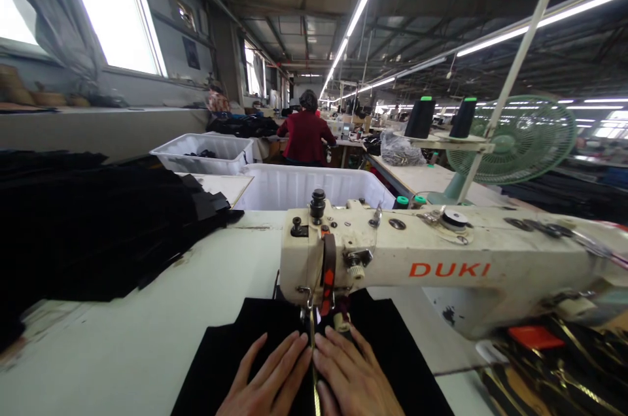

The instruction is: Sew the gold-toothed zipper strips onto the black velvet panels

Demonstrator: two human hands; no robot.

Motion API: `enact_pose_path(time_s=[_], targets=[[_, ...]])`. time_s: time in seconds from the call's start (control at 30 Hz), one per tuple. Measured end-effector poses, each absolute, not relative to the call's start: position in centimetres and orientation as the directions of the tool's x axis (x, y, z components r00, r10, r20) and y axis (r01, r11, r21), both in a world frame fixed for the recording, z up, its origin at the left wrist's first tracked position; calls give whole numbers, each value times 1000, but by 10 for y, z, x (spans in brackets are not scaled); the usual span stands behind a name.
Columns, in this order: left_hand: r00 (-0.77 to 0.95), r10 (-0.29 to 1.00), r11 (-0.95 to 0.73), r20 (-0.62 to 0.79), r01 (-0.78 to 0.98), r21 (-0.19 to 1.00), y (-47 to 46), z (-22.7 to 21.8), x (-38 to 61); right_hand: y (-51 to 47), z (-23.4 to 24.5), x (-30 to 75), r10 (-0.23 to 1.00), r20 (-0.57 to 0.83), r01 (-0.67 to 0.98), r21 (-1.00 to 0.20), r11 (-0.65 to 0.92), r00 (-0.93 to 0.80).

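Observation:
My left hand lies flat on a piece of black fabric, its fingers stretched toward the needle area of a white sewing machine. Close beside it, my right hand rests on the same fabric with fingers extended. Between the two hands runs a narrow gold-toothed zipper, leading up under the presser foot. The fingertips sit just in front of the foot. The foot and needle are partly hidden by the machine head.
A large stack of black fabric pieces covers the table's left side. Gold zippers lie in a pile at right. Behind the machine stand white plastic bins, thread cones, a green fan and a seated person.

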State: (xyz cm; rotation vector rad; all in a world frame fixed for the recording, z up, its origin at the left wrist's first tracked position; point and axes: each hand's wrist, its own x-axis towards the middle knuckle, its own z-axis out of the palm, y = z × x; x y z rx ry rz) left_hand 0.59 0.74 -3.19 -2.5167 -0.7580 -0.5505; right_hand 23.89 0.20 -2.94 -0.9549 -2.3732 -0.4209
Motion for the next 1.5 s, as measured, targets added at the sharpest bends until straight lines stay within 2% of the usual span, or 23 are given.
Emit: enact_pose_path(time_s=[0.2,0.47,0.63,0.87,1.07,1.27,1.37,1.5], targets=[[751,487,-748,446,622,-231,12,-19,6,11,-25,228,568,640,744,9,668,-518],[754,479,-779,450,601,-178,12,-9,6,8,-24,228,540,659,748,52,662,-524],[744,496,-764,448,619,-183,11,-11,9,9,-16,227,559,657,746,8,666,-506],[715,548,-772,434,633,-67,4,-5,10,8,-17,229,571,643,726,-34,687,-510],[706,619,-754,343,656,9,8,-1,11,4,-10,225,728,512,766,-192,614,-455],[702,673,-730,233,681,56,-15,3,15,-23,1,230,815,372,787,-272,553,-445],[727,629,-767,276,638,69,-59,9,14,-57,7,238,833,318,765,-341,547,-454],[702,587,-791,403,603,102,-104,4,11,-98,15,248,820,253,695,-438,570,-513]])
